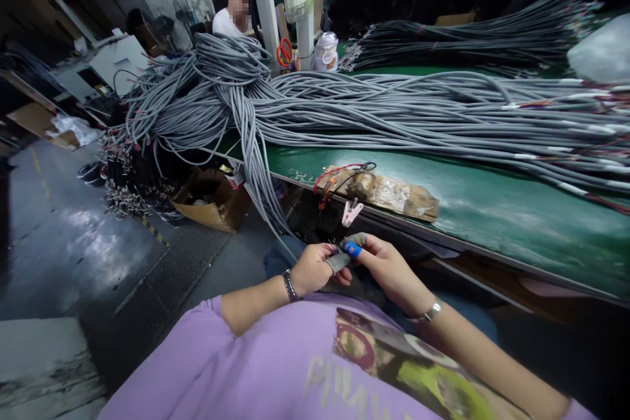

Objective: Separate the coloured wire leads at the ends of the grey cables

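My left hand (314,269), with grey wrapping on its thumb, is closed in front of my body around the thin wires at a cable's end. Blue wrapping covers the thumb of my right hand (386,268), and its fingers pinch together at those same wires, touching the left fingertips. The wire tips are too small to make out well. A bundle of grey cables (253,157) hangs over the table edge and runs down toward my left hand. Just beyond my hands, a pink clip (351,212) sits at the table's edge beside a worn wooden block (403,198) with red and black leads.
Long grey cables (374,111) lie along the green table (492,210), with a coiled heap at its left end. Darker cables (457,42) lie behind. A cardboard box (211,207) stands below on the floor. A person (229,21) is beyond the white post (264,0).
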`<state>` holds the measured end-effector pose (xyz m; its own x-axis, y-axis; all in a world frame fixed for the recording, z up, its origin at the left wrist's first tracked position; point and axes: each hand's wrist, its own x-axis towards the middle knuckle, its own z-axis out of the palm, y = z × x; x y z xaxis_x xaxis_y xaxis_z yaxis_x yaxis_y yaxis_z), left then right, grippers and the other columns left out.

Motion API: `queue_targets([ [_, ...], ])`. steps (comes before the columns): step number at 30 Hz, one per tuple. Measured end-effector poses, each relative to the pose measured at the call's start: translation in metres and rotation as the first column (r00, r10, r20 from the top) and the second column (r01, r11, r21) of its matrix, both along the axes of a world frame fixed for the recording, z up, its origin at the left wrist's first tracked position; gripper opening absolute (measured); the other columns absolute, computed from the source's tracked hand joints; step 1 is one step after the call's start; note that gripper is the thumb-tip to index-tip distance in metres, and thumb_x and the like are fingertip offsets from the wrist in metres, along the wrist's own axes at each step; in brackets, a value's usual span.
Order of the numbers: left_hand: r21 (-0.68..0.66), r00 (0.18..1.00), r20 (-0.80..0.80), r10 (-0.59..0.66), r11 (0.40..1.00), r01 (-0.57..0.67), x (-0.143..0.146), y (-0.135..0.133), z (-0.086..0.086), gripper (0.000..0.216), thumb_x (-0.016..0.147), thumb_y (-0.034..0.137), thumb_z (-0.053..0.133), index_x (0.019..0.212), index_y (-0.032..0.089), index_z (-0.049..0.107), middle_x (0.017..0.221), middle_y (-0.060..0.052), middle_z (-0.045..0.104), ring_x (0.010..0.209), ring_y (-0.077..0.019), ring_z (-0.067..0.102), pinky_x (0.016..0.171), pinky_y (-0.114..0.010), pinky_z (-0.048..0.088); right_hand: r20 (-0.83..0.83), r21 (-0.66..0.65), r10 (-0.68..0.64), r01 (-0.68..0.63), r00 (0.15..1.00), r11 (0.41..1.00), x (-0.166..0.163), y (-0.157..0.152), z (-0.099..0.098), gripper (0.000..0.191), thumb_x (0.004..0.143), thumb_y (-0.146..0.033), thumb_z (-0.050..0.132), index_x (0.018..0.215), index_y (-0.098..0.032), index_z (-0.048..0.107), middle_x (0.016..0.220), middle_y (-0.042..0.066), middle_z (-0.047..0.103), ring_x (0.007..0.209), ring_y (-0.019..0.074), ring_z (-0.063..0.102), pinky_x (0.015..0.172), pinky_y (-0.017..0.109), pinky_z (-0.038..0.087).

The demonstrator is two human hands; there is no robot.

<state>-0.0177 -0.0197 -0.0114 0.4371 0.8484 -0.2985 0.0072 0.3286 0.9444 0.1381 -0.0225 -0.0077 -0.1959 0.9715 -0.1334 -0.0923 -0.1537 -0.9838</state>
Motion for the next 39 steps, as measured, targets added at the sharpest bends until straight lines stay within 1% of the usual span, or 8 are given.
queue_targets([
  [4, 0.043, 1.0, -0.026, -0.007, 0.999, 0.008, -0.004, 0.0, 0.004, 0.046, 0.062, 0.055, 0.077, 0.066, 0.012, 0.062, 0.057, -0.004, 0.064, 0.053, -0.0131, 0.059, 0.057, -0.026, 0.051, 0.048, 0.035, 0.099, -0.101, 0.994, 0.994, -0.005, 0.005, 0.009, 0.032, 0.074, -0.049, 0.071, 0.07, -0.02, 0.059, 0.055, 0.0, 0.06, 0.05, 0.0137, 0.052, 0.051, 0.027, 0.042],
  [8, 0.079, 0.993, 0.027, 0.118, 0.99, -0.119, -0.004, 0.0, 0.004, 0.052, 0.065, 0.063, 0.071, 0.065, 0.012, 0.062, 0.057, -0.005, 0.064, 0.053, -0.0138, 0.06, 0.057, -0.027, 0.051, 0.086, 0.088, 0.011, -0.018, 0.996, 0.996, -0.011, 0.009, 0.014, 0.033, 0.075, -0.052, 0.068, 0.069, -0.022, 0.055, 0.052, -0.002, 0.056, 0.049, 0.014, 0.05, 0.051, 0.028, 0.042],
  [14, 0.032, 0.973, 0.084, 0.213, 0.976, -0.216, -0.001, -0.001, -0.005, 0.056, 0.068, 0.068, 0.065, 0.072, 0.012, 0.061, 0.057, -0.006, 0.064, 0.048, -0.0147, 0.06, 0.052, -0.026, 0.049, -0.048, 0.026, 0.005, -0.004, 0.999, 1.0, -0.019, 0.009, 0.02, 0.04, 0.072, -0.058, 0.07, 0.066, -0.024, 0.051, 0.049, -0.003, 0.049, 0.047, 0.0139, 0.047, 0.049, 0.029, 0.042],
  [19, 0.047, 0.964, 0.104, 0.243, 0.967, -0.249, -0.002, 0.0, -0.011, 0.054, 0.07, 0.067, 0.065, 0.072, 0.013, 0.06, 0.059, -0.006, 0.065, 0.049, -0.0154, 0.062, 0.053, -0.027, 0.05, -0.158, -0.024, 0.068, -0.072, 0.985, 0.997, -0.016, 0.008, 0.022, 0.038, 0.069, -0.054, 0.075, 0.067, -0.023, 0.054, 0.053, -0.001, 0.054, 0.05, 0.0145, 0.05, 0.053, 0.032, 0.045],
  [27, 0.064, 0.958, 0.08, 0.277, 0.957, -0.282, -0.004, 0.001, -0.009, 0.052, 0.07, 0.065, 0.065, 0.07, 0.014, 0.06, 0.056, -0.004, 0.063, 0.049, -0.014, 0.06, 0.052, -0.025, 0.048, -0.041, -0.016, -0.024, 0.023, 0.999, 1.0, -0.007, 0.01, 0.002, 0.034, 0.066, -0.049, 0.08, 0.069, -0.02, 0.062, 0.062, 0.0, 0.058, 0.058, 0.0132, 0.05, 0.058, 0.029, 0.044],
  [30, 0.052, 0.948, 0.108, 0.299, 0.951, -0.306, -0.007, 0.004, -0.005, 0.052, 0.069, 0.064, 0.066, 0.069, 0.013, 0.06, 0.055, -0.002, 0.061, 0.044, -0.0107, 0.055, 0.046, -0.022, 0.044, -0.139, -0.09, -0.056, 0.043, 0.989, 0.995, 0.001, 0.015, -0.009, 0.034, 0.068, -0.05, 0.078, 0.069, -0.019, 0.063, 0.065, -0.001, 0.058, 0.057, 0.0112, 0.049, 0.058, 0.026, 0.045],
  [34, -0.011, 0.954, 0.203, 0.223, 0.974, -0.225, -0.007, 0.011, 0.006, 0.05, 0.065, 0.061, 0.07, 0.069, 0.012, 0.063, 0.05, 0.0, 0.057, 0.037, -0.0079, 0.047, 0.038, -0.021, 0.036, -0.386, -0.282, -0.118, 0.005, 0.915, 0.959, 0.009, 0.033, -0.01, 0.048, 0.07, -0.067, 0.067, 0.08, -0.02, 0.067, 0.073, 0.002, 0.063, 0.058, 0.012, 0.053, 0.058, 0.026, 0.051],
  [39, -0.095, 0.965, 0.216, 0.149, 0.987, -0.131, 0.004, 0.018, 0.018, 0.051, 0.059, 0.06, 0.074, 0.067, 0.011, 0.063, 0.046, 0.001, 0.054, 0.033, -0.0068, 0.043, 0.035, -0.021, 0.031, -0.426, -0.266, -0.056, -0.066, 0.903, 0.962, 0.005, 0.055, 0.001, 0.048, 0.078, -0.066, 0.059, 0.079, -0.019, 0.067, 0.071, 0.005, 0.066, 0.062, 0.0159, 0.06, 0.06, 0.028, 0.051],
])
